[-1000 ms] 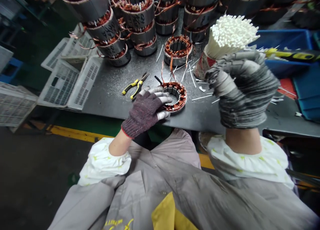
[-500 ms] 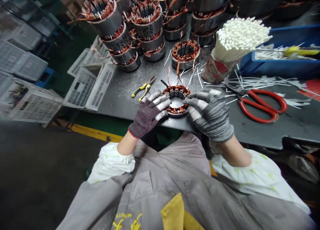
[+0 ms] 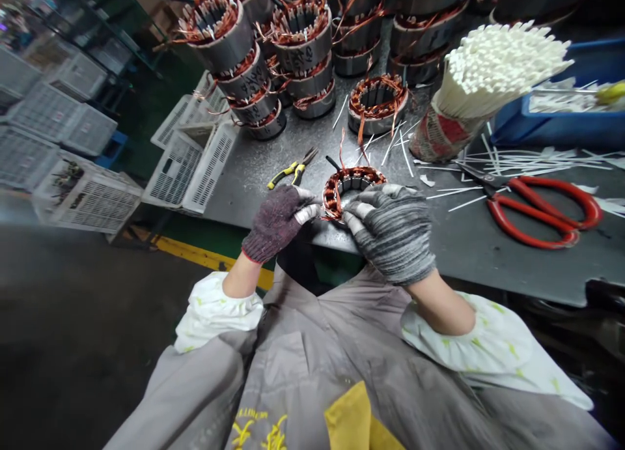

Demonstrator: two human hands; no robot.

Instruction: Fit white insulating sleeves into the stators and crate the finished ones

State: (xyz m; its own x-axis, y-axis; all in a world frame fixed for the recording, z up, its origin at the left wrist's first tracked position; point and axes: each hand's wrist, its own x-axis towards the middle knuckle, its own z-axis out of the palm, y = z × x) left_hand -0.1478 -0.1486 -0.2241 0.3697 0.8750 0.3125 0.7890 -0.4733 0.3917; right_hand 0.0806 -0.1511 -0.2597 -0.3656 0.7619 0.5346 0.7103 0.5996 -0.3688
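Left hand point(image 3: 277, 221) and right hand point(image 3: 393, 234) are close together, clamped from either side on a small copper-wound motor stator point(image 3: 354, 188) at the near edge of the bench point(image 3: 512, 274). Half a second ago that stator lay flat between the hands; now it is tipped up on edge towards the person, with its copper windings and bore turned more into view. The left hand, in a dark purple knit glove, grips the stator's left side, its fingers point(image 3: 307, 212) pressed to the windings. The right hand, in a grey striped glove, comes in from the other side, its fingers point(image 3: 359, 209) reaching to the lower rim. Both forearms angle inward from white printed oversleeves point(image 3: 215, 313), wrists low.

Just beyond the left hand lie yellow-and-black handled pliers point(image 3: 286, 173). Past the stator stands another wound stator point(image 3: 377, 103), with stacks of stators point(image 3: 303, 36) farther on. Right of the hands are a bundle of white insulating sleeves point(image 3: 493, 72) in a red-and-white wrapper, red-handled scissors point(image 3: 540, 215), and loose white strips point(image 3: 532, 158). A blue plastic bin point(image 3: 508, 129) sits beyond them, and white plastic crates point(image 3: 190, 173) lie off to the left.
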